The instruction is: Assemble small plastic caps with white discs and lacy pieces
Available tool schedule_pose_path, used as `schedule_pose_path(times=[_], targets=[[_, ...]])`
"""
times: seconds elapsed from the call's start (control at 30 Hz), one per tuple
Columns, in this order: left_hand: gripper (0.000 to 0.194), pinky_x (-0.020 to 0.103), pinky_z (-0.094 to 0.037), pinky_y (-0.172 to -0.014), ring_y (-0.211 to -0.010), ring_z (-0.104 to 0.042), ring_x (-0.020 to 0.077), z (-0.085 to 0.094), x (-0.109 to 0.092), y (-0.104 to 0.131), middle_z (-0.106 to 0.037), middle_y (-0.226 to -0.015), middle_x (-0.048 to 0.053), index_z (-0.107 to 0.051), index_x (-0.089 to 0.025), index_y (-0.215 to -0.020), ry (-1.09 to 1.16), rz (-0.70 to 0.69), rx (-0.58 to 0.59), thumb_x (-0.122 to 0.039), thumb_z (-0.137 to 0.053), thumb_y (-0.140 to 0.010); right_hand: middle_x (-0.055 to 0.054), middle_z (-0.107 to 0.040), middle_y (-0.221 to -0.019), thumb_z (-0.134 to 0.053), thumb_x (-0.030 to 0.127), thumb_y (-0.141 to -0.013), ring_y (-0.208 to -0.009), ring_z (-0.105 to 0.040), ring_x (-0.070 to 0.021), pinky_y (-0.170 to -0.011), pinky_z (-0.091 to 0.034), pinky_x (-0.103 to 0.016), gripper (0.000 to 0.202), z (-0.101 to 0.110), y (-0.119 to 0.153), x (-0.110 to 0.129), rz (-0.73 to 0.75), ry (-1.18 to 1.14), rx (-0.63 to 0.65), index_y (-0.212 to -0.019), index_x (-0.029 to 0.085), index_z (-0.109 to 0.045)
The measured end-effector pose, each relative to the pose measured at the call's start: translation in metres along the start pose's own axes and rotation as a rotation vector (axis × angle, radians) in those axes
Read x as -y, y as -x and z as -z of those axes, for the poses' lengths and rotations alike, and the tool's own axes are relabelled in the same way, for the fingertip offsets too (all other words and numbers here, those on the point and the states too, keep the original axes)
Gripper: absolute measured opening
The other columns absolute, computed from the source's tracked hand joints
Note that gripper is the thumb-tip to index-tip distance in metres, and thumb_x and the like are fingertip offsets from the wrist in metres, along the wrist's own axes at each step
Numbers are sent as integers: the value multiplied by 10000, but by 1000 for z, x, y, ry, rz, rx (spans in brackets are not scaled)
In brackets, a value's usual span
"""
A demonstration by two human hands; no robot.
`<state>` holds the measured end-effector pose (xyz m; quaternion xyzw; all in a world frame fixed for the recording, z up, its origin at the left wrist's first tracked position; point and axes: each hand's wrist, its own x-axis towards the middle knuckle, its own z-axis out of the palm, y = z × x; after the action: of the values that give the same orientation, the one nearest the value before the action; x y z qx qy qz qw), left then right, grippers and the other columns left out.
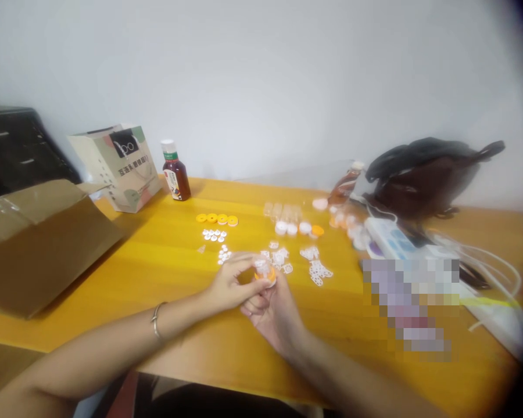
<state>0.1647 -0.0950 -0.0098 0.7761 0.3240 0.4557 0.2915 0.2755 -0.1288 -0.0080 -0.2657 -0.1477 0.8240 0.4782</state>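
Both hands meet near the middle of the yellow table (pixel 178 342). Between them is a small clear piece with an orange ring (pixel 265 273). My left hand (pixel 233 284) pinches it between thumb and fingers; my right hand (pixel 274 313) grips it from the right, fingers curled. Just beyond the hands lie small white round parts (pixel 224 254) and white flat cut-out pieces (pixel 279 257), with more cut-outs (pixel 319 271) to the right. Farther back are a row of orange rings (pixel 217 219), white discs (pixel 214 235), clear cups (pixel 283 212) and white caps (pixel 286 227).
An open cardboard box (pixel 47 244), a paper bag (pixel 126 168) and a dark red bottle (pixel 176 177) stand at left. At right are another bottle (pixel 345 184), a dark bag (pixel 418 177), a power strip (pixel 390 238), white cables (pixel 501 261) and a pixelated patch.
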Motion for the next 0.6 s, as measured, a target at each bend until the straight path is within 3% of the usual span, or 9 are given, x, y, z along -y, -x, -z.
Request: schedule_pose_path(times=[0.2,0.3,0.4,0.5,0.6], targets=[[163,313,-438,-835,-868,-585,190,4,5,-3,-642,-900,74,-635,-133,-799,98,38,24,-285,-599,-751,104,-190,-360,-373,559,-805,-366,-128,-71,-417,-216,-221,468,2,3,3,-52,20,99,-501,208,-321],[216,287,-469,-778,-827,-591,178,6,8,-2,-629,-861,77,-619,-113,-801,234,87,36,-323,-571,-774,91,-288,-388,-397,624,-774,-375,-222,-76,-474,-294,-234,467,1,4,6,-43,97,153,-575,202,-415],[273,232,-506,-573,-624,-606,124,5,8,2,-615,-885,82,-587,-107,-835,372,231,36,-374,-556,-784,51,-446,-467,-399,681,-737,-431,-372,-105,-520,-331,-252,490,4,3,7,26,232,160,-767,206,-515],[292,183,-428,-351,-355,-502,62,2,7,6,-600,-672,25,-544,-108,-829,518,365,41,-398,-545,-792,-1,-541,-568,-404,724,-691,-540,-473,-142,-558,-351,-268,563,11,0,4,167,423,127,-814,193,-546],[295,190,-453,-388,-370,-522,84,-2,6,7,-529,-492,-19,-533,-105,-743,569,336,26,-396,-569,-777,2,-540,-605,-494,656,-696,-589,-470,-143,-590,-359,-266,463,18,-3,0,329,547,26,-740,199,-552]])
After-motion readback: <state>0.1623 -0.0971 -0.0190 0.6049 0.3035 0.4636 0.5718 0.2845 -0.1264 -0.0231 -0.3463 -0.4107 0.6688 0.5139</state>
